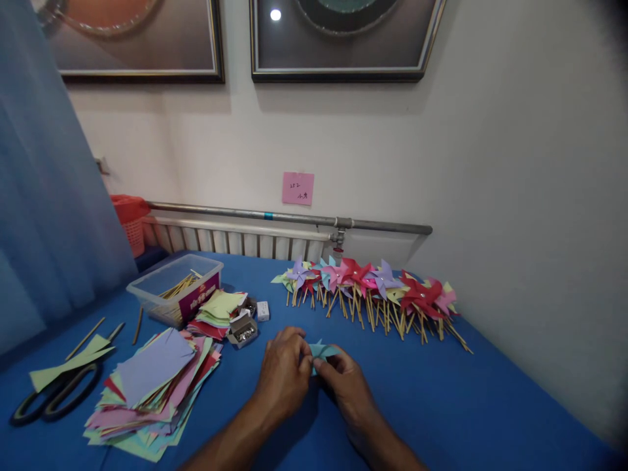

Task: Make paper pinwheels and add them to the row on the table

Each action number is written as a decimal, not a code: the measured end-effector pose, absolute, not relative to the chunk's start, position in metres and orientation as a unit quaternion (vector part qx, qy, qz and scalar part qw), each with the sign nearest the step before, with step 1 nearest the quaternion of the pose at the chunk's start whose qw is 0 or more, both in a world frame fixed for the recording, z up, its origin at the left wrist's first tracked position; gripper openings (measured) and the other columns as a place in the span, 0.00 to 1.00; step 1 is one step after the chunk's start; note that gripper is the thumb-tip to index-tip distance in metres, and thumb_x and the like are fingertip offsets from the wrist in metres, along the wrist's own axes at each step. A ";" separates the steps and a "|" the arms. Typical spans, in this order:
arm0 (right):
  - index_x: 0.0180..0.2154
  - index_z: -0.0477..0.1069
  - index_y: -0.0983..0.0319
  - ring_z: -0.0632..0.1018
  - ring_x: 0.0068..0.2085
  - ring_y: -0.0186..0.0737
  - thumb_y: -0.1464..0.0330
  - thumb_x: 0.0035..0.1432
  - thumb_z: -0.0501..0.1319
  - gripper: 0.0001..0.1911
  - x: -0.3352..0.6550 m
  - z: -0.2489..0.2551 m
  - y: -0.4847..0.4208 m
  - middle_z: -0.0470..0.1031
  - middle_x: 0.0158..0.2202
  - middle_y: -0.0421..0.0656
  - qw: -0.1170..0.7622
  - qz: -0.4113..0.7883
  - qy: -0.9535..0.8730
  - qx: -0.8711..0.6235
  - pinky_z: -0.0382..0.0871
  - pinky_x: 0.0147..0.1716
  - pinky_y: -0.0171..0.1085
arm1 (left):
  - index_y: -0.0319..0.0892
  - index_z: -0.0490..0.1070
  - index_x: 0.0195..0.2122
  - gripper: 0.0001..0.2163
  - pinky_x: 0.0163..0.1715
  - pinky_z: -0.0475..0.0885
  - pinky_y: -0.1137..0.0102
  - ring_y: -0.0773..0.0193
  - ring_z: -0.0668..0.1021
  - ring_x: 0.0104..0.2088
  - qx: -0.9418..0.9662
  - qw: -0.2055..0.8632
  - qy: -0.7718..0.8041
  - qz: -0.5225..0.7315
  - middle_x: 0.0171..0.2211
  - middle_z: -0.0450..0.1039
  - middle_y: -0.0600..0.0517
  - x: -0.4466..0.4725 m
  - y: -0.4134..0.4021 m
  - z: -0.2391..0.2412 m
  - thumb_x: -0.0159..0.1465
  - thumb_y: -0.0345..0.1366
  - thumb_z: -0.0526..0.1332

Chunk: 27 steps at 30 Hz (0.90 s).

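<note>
Over the blue tabletop, both hands meet on a light blue paper pinwheel with folded points. My left hand has its fingers closed on the paper's left side. From the right, my right hand pinches it, thumb on the front. The paper's centre is partly covered by the fingertips. Just left of the hands lies an open small box of metal pins. Behind them, a row of finished paper pinwheels on thin wooden sticks lies across the table.
Paper sheets are piled at left, near black-handled scissors with green paper on them. A clear plastic box holds wooden sticks. Smaller cut papers lie beside it. A radiator and pipe run along the wall.
</note>
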State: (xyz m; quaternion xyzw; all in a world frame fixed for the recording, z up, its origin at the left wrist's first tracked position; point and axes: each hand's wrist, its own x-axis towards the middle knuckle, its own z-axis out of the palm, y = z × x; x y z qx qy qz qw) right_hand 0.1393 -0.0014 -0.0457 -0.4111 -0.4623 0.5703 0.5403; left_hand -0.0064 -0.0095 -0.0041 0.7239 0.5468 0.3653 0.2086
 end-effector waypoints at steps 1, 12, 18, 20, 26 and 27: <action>0.33 0.77 0.61 0.76 0.33 0.42 0.53 0.43 0.76 0.22 0.139 -0.046 -0.001 0.78 0.29 0.40 0.543 0.571 -0.456 -0.413 0.68 0.34 0.37 | 0.43 0.70 0.30 0.06 0.56 0.62 0.55 0.53 0.72 0.55 0.725 0.208 0.544 0.367 0.52 0.74 0.46 -0.006 -0.010 -0.003 0.60 0.25 0.57; 0.36 0.78 0.60 0.77 0.33 0.43 0.56 0.47 0.75 0.19 0.140 -0.024 -0.011 0.81 0.31 0.42 0.582 0.590 -0.408 -0.383 0.69 0.36 0.39 | 0.40 0.71 0.31 0.17 0.32 0.66 0.68 0.61 0.74 0.29 0.467 0.524 0.491 0.515 0.26 0.71 0.52 -0.012 -0.003 0.010 0.56 0.51 0.65; 0.39 0.79 0.61 0.79 0.34 0.45 0.58 0.46 0.75 0.20 0.137 -0.022 -0.015 0.81 0.32 0.44 0.567 0.609 -0.404 -0.380 0.70 0.37 0.40 | 0.37 0.75 0.38 0.23 0.28 0.63 0.73 0.68 0.71 0.25 0.392 0.654 0.387 0.518 0.24 0.71 0.55 -0.008 -0.004 0.008 0.47 0.47 0.73; 0.38 0.79 0.62 0.78 0.34 0.44 0.58 0.45 0.76 0.21 0.138 -0.024 -0.014 0.81 0.32 0.44 0.568 0.605 -0.400 -0.388 0.70 0.37 0.39 | 0.36 0.75 0.40 0.23 0.27 0.62 0.74 0.69 0.71 0.24 0.402 0.645 0.387 0.523 0.25 0.73 0.53 -0.009 -0.002 0.008 0.44 0.41 0.73; 0.37 0.78 0.61 0.76 0.31 0.41 0.55 0.43 0.76 0.22 0.140 -0.035 -0.007 0.79 0.30 0.42 0.556 0.590 -0.418 -0.409 0.68 0.33 0.37 | 0.38 0.73 0.39 0.23 0.27 0.64 0.74 0.69 0.71 0.24 0.422 0.636 0.393 0.513 0.26 0.73 0.55 -0.008 0.002 0.006 0.39 0.34 0.73; 0.35 0.77 0.62 0.75 0.30 0.40 0.55 0.43 0.76 0.22 0.141 -0.036 -0.006 0.77 0.28 0.40 0.555 0.584 -0.425 -0.412 0.67 0.32 0.36 | 0.38 0.73 0.39 0.24 0.27 0.64 0.74 0.69 0.71 0.25 0.427 0.624 0.407 0.513 0.26 0.73 0.56 -0.007 0.002 0.004 0.39 0.34 0.73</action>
